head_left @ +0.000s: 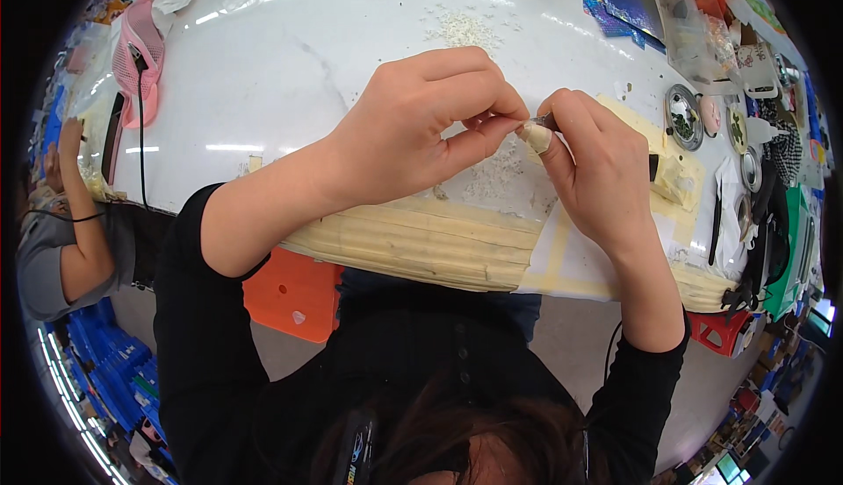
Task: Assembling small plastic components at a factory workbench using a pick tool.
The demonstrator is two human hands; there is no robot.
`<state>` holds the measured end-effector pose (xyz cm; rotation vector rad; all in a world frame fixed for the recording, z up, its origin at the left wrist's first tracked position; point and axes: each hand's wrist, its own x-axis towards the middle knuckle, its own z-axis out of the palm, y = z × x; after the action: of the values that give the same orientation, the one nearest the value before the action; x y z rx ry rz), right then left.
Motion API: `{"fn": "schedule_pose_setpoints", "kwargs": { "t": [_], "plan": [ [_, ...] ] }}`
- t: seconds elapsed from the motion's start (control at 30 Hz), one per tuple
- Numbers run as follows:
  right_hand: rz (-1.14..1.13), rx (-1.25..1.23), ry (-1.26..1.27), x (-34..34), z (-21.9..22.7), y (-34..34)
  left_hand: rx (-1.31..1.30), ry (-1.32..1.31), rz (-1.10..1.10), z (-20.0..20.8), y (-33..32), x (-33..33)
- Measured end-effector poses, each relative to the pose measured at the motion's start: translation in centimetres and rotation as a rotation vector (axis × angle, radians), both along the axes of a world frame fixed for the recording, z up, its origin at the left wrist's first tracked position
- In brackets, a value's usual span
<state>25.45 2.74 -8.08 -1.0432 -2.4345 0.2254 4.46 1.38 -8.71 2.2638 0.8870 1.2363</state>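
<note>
At the far left, another person's arm (83, 213) is resting beside a pink mesh item (139, 55), with a black cable (141, 143) trailing across the white tabletop (272, 72). Coming in from the left, the left hand (426, 121) is pinching thumb and fingertip together; whatever may be sitting between them is too small to tell. Just right of that pinch, the small dark piece (547, 122) is lying between the thumb and fingers of the right hand (601, 156), which is gripping it narrowly, a pale wrap (536, 138) covering its thumb tip. Pale crumbs (494, 178) are lying beneath, above the taped edge (421, 239). Working well here is probably depending on fingertips staying close and pressure staying light, since so small a piece is likely slipping under a hard squeeze. Bracing one hand against the other is likely helping steadiness. Farther right, a round metal dish (684, 117) is standing apart from the hands.
</note>
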Motion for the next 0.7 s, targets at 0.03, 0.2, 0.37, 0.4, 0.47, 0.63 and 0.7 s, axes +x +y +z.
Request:
{"fn": "schedule_pose_setpoints", "kwargs": {
  "t": [0.03,0.2,0.37,0.4,0.47,0.63,0.7],
  "plan": [
    [0.003,0.005,-0.011,0.01,-0.04,0.01,0.003,0.010,0.002,0.06,-0.02,-0.02],
    [0.003,0.043,-0.073,0.08,0.02,-0.02,0.072,0.079,0.021,0.21,-0.01,-0.09],
    [0.008,0.034,-0.048,0.07,0.02,0.01,-0.096,-0.001,-0.008,0.18,-0.06,-0.13],
    [0.006,0.032,-0.042,0.07,-0.03,0.04,-0.098,0.004,-0.005,0.15,-0.07,-0.14],
    [-0.003,0.034,-0.040,0.02,-0.08,0.05,-0.101,0.013,-0.002,0.16,-0.08,-0.15],
    [-0.010,0.041,-0.043,0.00,-0.09,0.02,-0.032,0.022,-0.002,0.23,-0.03,-0.07],
    [-0.009,0.037,-0.052,0.01,-0.06,-0.01,-0.017,0.033,0.000,0.21,-0.02,-0.07]
  ]
}}
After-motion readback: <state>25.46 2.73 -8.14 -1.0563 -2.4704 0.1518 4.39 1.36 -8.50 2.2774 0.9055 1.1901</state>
